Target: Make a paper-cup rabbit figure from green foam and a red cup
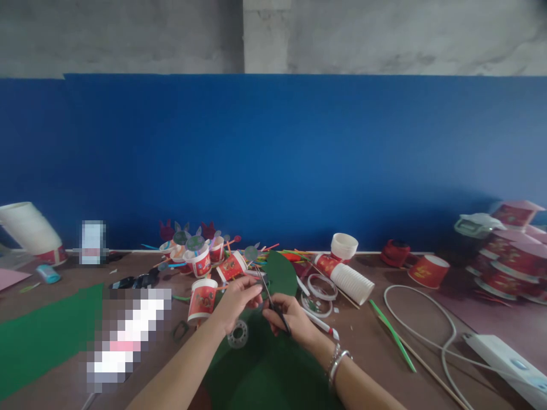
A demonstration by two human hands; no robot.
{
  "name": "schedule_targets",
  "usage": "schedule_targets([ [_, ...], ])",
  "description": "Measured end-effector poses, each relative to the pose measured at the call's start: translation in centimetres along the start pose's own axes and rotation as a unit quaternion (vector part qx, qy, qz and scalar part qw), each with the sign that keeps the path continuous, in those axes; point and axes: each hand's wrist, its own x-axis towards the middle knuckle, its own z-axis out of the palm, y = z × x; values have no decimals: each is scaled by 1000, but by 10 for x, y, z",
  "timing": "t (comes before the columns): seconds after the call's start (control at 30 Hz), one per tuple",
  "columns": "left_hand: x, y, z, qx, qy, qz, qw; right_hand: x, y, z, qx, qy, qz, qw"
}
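My right hand [290, 319] grips a pair of scissors [280, 316] by the dark handles, with the blades pointing up and to the left. Close beside the blades, my left hand [241, 297] has its fingertips pinched together; what lies between them is too small to make out. Both hands are above a dark green sheet [273, 376]. Under my left wrist lies a roll of clear tape [238, 335]. A red and white paper cup [202, 302] stands just left of that wrist.
Decorated cups [197, 263] crowd the back left. A stack of paper cups [346, 279] lies on its side at right, near clear tubing rings [322, 287]. A power strip [508, 364] and its cable occupy the right. A green sheet [51, 336] covers the left; a blue panel [273, 159] rises behind.
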Motion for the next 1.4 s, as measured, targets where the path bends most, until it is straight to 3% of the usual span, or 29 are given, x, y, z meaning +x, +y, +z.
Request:
schedule_targets([
  [1.03, 2, 1, -7, 18, 4, -24, 1000, 0, 2, -4, -27, -16, 15, 999],
  [1.4, 5, -1, -11, 42, 16, -34, 998, 9, 8, -10, 46, 129, -1, 991],
])
